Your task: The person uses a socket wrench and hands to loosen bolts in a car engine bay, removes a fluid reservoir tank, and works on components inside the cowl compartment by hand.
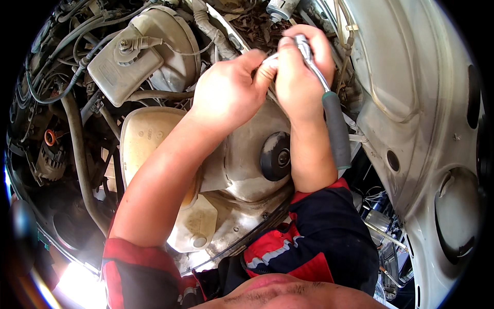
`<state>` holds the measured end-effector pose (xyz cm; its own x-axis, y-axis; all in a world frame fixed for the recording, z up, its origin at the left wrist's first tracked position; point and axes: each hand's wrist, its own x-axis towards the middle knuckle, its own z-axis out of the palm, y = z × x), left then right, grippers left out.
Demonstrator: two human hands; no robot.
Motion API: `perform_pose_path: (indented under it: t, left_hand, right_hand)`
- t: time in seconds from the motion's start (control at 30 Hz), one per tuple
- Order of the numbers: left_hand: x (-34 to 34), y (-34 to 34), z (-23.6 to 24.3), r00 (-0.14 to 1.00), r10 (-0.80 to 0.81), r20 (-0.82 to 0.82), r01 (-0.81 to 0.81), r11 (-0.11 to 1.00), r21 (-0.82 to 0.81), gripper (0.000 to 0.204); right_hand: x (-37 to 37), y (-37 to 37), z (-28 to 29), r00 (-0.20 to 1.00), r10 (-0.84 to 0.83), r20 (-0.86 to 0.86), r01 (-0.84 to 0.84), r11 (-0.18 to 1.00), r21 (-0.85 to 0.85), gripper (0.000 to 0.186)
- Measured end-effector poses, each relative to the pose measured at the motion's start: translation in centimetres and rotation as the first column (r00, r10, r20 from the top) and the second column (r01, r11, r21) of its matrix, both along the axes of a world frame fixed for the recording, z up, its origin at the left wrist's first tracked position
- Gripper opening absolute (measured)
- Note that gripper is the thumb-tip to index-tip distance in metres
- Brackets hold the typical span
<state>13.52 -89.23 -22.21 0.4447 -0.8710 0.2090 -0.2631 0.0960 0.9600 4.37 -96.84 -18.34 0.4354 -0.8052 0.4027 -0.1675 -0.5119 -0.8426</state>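
Observation:
My right hand (301, 85) is closed around the head end of a ratchet wrench (337, 131). The wrench's chrome neck comes out over the back of my fingers, and its grey handle with green trim lies along my right forearm. Close beside it, my left hand (224, 92) is closed, thumb and fingers pinched at a small shiny piece between the two hands. That piece is mostly hidden and blurred, so its kind cannot be told. Both hands are above the far edge of a car's engine bay, over the strut tower (247, 139).
A brake fluid reservoir (123, 67) and round brake booster (180, 51) are at the upper left. Below my left forearm sit a yellowed plastic tank (149, 129) and a smaller one (193, 226). Dry leaves (252, 28) lie beyond my hands; a pale body panel (411, 92) rises right.

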Motion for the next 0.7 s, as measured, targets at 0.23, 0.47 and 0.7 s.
perform_pose_path:
  t: [0.23, 0.47, 0.7]
  left_hand:
    - [0.4, 0.7, 0.5, 0.996, 0.088, 0.029, -0.093, 0.963, 0.253, 0.036]
    - [1.4, -0.5, -2.5, 0.956, 0.136, 0.261, -0.084, 0.976, -0.202, 0.042]
    - [2.3, -0.1, 0.4, 0.990, -0.111, -0.092, 0.105, 0.992, -0.066, 0.021]
  right_hand:
    - [0.8, -0.2, -1.0, 0.996, -0.081, 0.030, 0.080, 0.996, 0.042, 0.007]
    - [0.8, -0.5, -1.1, 0.925, 0.275, -0.263, -0.294, 0.955, -0.035, 0.020]
    - [0.5, -0.7, -2.6, 0.962, 0.261, -0.081, -0.250, 0.960, 0.127, 0.039]
